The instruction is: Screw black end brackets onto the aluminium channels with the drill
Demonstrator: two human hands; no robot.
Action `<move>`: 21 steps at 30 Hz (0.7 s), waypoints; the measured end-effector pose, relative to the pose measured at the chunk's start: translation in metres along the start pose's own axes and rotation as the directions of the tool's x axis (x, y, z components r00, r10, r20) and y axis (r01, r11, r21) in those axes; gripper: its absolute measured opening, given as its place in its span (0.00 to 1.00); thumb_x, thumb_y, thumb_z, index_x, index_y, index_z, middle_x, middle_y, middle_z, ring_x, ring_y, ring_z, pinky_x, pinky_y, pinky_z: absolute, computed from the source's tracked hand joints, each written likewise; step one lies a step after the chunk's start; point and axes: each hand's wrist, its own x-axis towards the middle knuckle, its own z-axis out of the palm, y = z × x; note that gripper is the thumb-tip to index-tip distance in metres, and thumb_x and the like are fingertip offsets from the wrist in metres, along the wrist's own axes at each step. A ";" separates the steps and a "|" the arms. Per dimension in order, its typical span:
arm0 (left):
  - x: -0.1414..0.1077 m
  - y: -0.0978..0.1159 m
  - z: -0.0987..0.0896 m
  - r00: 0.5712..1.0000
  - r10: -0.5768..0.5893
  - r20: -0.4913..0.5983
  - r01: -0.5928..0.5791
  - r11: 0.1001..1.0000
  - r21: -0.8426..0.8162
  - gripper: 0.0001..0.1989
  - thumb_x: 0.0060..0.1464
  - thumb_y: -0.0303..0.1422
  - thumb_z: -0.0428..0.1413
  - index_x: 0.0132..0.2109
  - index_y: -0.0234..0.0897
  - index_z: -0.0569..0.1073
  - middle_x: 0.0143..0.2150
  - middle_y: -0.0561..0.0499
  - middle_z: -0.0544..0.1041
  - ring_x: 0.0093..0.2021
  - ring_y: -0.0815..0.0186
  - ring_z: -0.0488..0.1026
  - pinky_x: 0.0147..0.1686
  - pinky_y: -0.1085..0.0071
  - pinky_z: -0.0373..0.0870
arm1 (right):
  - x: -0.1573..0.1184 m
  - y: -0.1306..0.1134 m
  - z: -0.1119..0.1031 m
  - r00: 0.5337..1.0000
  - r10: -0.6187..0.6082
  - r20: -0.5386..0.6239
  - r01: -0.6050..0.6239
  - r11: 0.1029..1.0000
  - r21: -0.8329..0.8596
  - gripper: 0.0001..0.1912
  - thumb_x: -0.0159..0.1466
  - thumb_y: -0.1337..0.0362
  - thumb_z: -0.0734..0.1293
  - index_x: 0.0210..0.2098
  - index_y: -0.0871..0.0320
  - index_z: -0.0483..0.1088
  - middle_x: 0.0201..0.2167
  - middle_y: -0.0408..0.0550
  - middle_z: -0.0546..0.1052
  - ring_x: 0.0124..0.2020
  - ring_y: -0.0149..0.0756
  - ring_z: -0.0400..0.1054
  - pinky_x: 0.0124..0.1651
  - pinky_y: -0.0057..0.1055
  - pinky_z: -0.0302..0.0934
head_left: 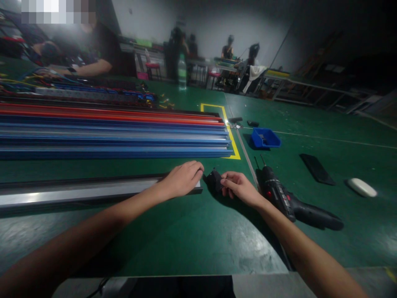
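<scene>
A green bench (186,244) fills the foreground of a dim workshop. The left hand (185,179) lies curled over the end of a dark-edged channel (77,192), apparently to steady it; I cannot tell whether its fingers grip anything. The right hand (238,186) pinches a small black part (214,180) just beyond that end. Farther right lies a drill (277,193), its handle angled nearward, presumably for easy reach; blue channels (124,140) lie parallel behind.

Lettering (283,198) on drill (276,192) — illegible
</scene>
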 end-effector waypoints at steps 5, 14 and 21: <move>0.000 -0.003 0.002 0.999 0.032 -0.008 -0.032 0.999 -0.027 0.20 0.74 0.37 0.38 0.52 0.39 0.73 0.51 0.44 0.79 0.52 0.56 0.77 0.53 0.57 0.73 | -0.005 -0.003 0.016 0.998 -0.007 0.062 0.005 1.000 0.029 0.19 0.65 0.48 0.70 0.40 0.58 0.69 0.24 0.44 0.79 0.16 0.26 0.60 0.21 0.24 0.50; 0.000 0.000 -0.001 0.999 0.051 0.006 -0.050 0.995 -0.085 0.21 0.73 0.44 0.40 0.54 0.39 0.72 0.54 0.44 0.79 0.54 0.55 0.76 0.56 0.55 0.72 | -0.010 -0.002 0.047 0.993 -0.104 0.058 0.107 0.992 -0.060 0.17 0.72 0.55 0.67 0.51 0.62 0.73 0.35 0.49 0.80 0.24 0.28 0.65 0.26 0.26 0.59; -0.006 0.005 -0.006 0.987 0.143 0.077 -0.145 0.989 0.011 0.33 0.55 0.47 0.63 0.63 0.38 0.67 0.59 0.41 0.75 0.58 0.49 0.74 0.56 0.53 0.73 | -0.017 -0.004 0.035 0.966 -0.177 0.188 0.216 0.953 -0.214 0.29 0.70 0.58 0.70 0.66 0.64 0.69 0.34 0.48 0.77 0.30 0.33 0.67 0.32 0.30 0.62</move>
